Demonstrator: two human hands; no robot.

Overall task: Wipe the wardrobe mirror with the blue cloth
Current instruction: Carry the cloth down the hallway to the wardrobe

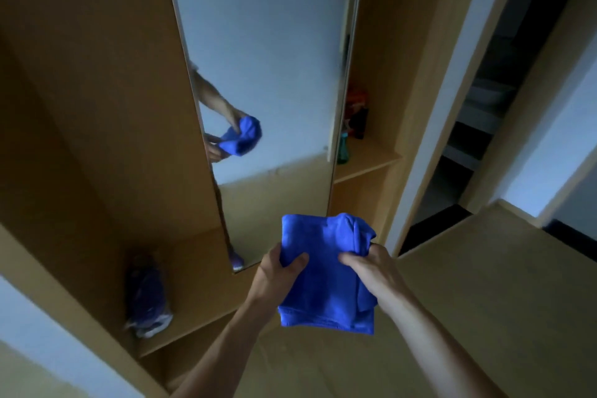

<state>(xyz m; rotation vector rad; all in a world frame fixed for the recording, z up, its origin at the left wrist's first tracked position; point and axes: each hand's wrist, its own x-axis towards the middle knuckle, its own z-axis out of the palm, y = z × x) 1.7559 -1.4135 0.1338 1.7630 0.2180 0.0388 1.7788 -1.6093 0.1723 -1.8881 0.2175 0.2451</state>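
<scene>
The blue cloth (pixel 326 271), folded, hangs between both hands in the lower middle of the view. My left hand (pixel 279 271) grips its left edge with thumb on top. My right hand (pixel 368 263) pinches its right side. The tall wardrobe mirror (pixel 268 58) stands ahead in a thin metal frame, set in a light wooden wardrobe. The cloth is in front of the mirror's bottom edge and apart from the glass. The mirror reflects both hands holding the cloth at its left side.
An open shelf (pixel 365 158) right of the mirror holds a green bottle (pixel 343 149) and dark and orange items. A lower left shelf carries a plastic-wrapped purple bundle (pixel 148 294). A dark doorway (pixel 478 126) lies at right. Wooden floor spreads below.
</scene>
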